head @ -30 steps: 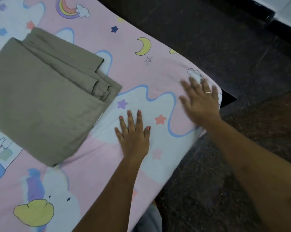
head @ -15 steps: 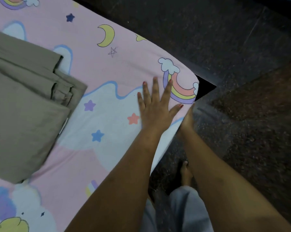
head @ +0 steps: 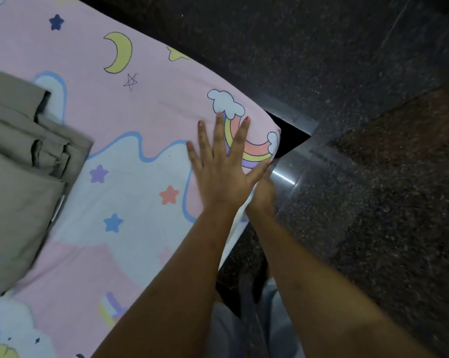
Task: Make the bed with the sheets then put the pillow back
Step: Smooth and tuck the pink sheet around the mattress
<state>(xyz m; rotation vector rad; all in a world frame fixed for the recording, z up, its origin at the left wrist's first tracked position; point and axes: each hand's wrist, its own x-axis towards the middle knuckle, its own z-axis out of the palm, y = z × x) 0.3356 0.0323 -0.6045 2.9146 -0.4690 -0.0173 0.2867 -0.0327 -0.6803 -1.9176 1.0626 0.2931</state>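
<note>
The pink printed sheet (head: 146,104) lies spread over the bed, patterned with moons, stars, clouds and rainbows. It sits smooth across the visible top surface and wraps down over the near corner of the mattress.

The left hand (head: 222,166) rests flat on the sheet at that corner, palm down, fingers spread and straight, grasping nothing. Its fingertips reach the printed rainbow and cloud near the mattress edge; the thumb points toward the side edge.

The right hand (head: 263,192) is at the side of the mattress, just below the left hand's thumb and partly hidden behind it. It is blurred; whether its fingers are closed on the sheet's edge cannot be told.

A folded olive-grey sheet (head: 22,182) lies on the bed at the left of the view, resting on top of the pink sheet, well apart from both hands. Its stacked folds face the corner.

The dark speckled floor (head: 373,73) surrounds the bed. A black bed-frame corner (head: 288,134) shows just beyond the mattress corner. Pale grey trouser legs (head: 277,326) stand beside the bed at the bottom of the view.

No pillow appears in view.
</note>
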